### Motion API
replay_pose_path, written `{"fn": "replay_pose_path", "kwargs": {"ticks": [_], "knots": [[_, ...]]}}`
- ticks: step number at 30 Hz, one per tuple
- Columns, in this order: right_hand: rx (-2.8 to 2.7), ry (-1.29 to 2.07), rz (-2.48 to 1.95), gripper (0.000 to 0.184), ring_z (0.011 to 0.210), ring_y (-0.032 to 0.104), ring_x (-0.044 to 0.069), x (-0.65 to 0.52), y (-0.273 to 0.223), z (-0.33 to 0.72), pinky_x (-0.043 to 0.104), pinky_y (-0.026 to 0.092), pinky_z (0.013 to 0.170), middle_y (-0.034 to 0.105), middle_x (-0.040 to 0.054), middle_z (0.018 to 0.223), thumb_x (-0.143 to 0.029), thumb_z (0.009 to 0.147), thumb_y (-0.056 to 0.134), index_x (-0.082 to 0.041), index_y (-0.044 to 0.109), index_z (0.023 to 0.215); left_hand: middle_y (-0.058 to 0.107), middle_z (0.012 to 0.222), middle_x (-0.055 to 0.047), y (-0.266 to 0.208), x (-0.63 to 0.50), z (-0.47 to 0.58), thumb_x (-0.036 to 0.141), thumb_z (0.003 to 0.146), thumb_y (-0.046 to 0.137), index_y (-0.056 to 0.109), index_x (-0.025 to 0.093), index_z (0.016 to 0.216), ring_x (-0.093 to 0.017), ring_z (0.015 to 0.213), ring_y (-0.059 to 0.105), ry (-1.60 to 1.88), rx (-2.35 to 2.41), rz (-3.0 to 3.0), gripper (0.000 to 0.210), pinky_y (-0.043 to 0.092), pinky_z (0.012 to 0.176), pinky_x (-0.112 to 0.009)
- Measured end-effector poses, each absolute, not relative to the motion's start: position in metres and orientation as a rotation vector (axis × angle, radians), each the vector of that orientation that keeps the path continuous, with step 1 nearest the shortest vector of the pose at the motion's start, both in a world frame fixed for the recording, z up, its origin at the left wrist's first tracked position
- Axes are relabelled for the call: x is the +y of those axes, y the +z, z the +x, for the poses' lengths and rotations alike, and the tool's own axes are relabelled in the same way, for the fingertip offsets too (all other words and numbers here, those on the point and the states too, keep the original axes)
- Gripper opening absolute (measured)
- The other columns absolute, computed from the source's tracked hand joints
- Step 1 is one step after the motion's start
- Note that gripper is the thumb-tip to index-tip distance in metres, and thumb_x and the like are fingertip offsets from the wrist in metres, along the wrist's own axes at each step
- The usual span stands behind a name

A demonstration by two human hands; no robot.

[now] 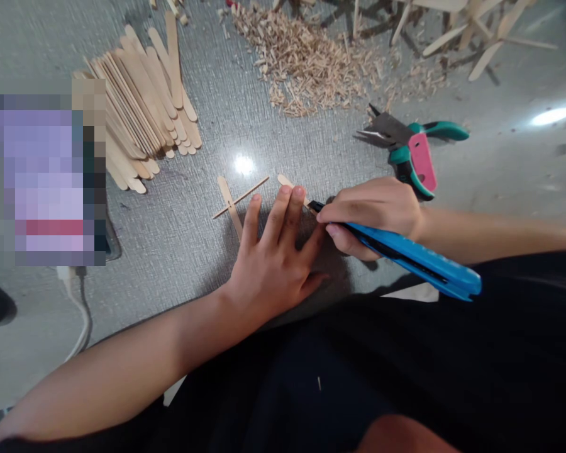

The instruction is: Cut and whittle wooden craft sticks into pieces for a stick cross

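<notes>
My left hand point(273, 251) lies flat with fingers spread. Its fingertips press a wooden craft stick point(285, 180) onto the table, hiding most of it. In my right hand point(377, 211) is a blue utility knife point(419, 261), gripped near its black front end, whose tip meets that craft stick just right of my left fingertips. Left of my left hand lies another craft stick point(224, 187), partly covered by the hand, with a thin wooden stick point(252, 190) crossing it.
A pile of craft sticks point(141, 107) lies at the upper left, beside a pixelated device point(42, 176) with a white cable point(82, 311). Wood chips point(311, 63) are heaped at the top. Green-handled pliers point(412, 141) rest behind my right hand; joined stick pieces point(481, 31) stand at the upper right.
</notes>
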State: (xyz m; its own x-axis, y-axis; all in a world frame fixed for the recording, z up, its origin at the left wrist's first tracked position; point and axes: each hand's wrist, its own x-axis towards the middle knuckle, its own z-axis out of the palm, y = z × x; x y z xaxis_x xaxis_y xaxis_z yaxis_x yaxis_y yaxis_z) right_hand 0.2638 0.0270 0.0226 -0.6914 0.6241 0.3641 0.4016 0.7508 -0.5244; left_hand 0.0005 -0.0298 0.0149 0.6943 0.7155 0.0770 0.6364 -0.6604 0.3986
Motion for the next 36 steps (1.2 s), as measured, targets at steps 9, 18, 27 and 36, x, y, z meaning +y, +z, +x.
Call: {"fn": "replay_pose_path", "kwargs": {"ticks": [9, 18, 27, 36], "knots": [[-2.475, 0.567, -0.887, 0.015, 0.053, 0.055, 0.016, 0.020, 0.037, 0.253, 0.034, 0.040, 0.050, 0.064, -0.0044, 0.073, -0.016, 0.105, 0.061, -0.026, 0.068, 0.112, 0.045, 0.189, -0.034, 0.016, -0.030, 0.002, 0.070, 0.101, 0.085, 0.057, 0.019, 0.175, -0.054, 0.179, 0.045, 0.346, 1.046, 2.613, 0.094, 0.031, 0.145, -0.079], [-2.431, 0.632, -0.781, 0.016, 0.054, 0.062, 0.017, 0.027, 0.025, 0.263, 0.034, 0.045, 0.052, 0.070, -0.0051, 0.076, -0.017, 0.106, 0.062, -0.027, 0.067, 0.117, 0.047, 0.189, -0.031, 0.015, -0.030, 0.001, 0.071, 0.101, 0.085, 0.055, 0.021, 0.179, -0.053, 0.178, 0.046, 0.341, 1.065, 2.592, 0.098, 0.031, 0.145, -0.077], [-2.332, 0.551, -0.849, 0.017, 0.061, 0.074, 0.021, 0.024, 0.030, 0.268, 0.036, 0.058, 0.058, 0.080, -0.0007, 0.082, -0.022, 0.104, 0.065, -0.031, 0.067, 0.118, 0.045, 0.189, -0.034, 0.018, -0.027, 0.000, 0.068, 0.100, 0.086, 0.055, 0.021, 0.179, -0.056, 0.178, 0.045, 0.319, 1.041, 2.592, 0.097, 0.030, 0.144, -0.079], [-2.380, 0.585, -0.806, 0.011, 0.060, 0.072, 0.020, 0.028, 0.027, 0.267, 0.035, 0.052, 0.055, 0.076, -0.0026, 0.079, -0.026, 0.110, 0.062, -0.029, 0.068, 0.119, 0.043, 0.191, -0.031, 0.012, -0.030, 0.001, 0.069, 0.099, 0.087, 0.054, 0.024, 0.180, -0.054, 0.179, 0.044, 0.352, 1.060, 2.585, 0.098, 0.029, 0.145, -0.077]]}}
